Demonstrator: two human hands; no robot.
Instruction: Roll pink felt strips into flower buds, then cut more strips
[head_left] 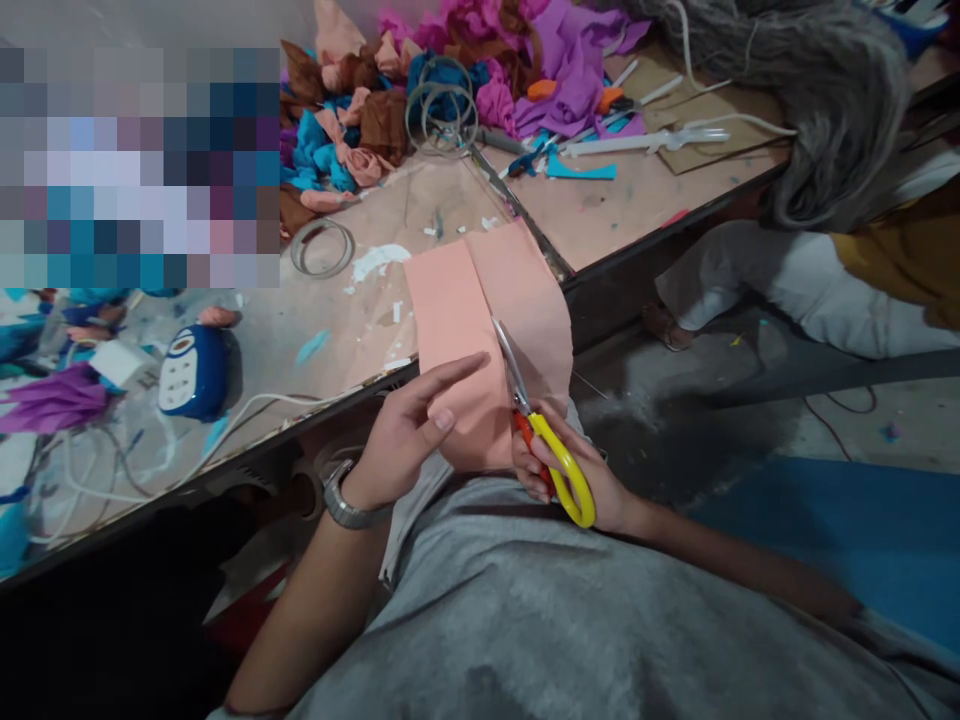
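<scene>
A peach-coloured sheet hangs over the table's front edge toward my lap, with a long slit or fold line running down it. My right hand is closed around scissors with one yellow and one red handle. Their metal blades point up and away, along the line in the sheet. My left hand, with a metal watch on its wrist, rests on the left part of the sheet with its fingers apart. It grips nothing.
The table holds a blue-and-white power socket, wire rings, a white cable and heaped coloured fabric. Grey fibres hang over the right edge. Another person's leg is at the right.
</scene>
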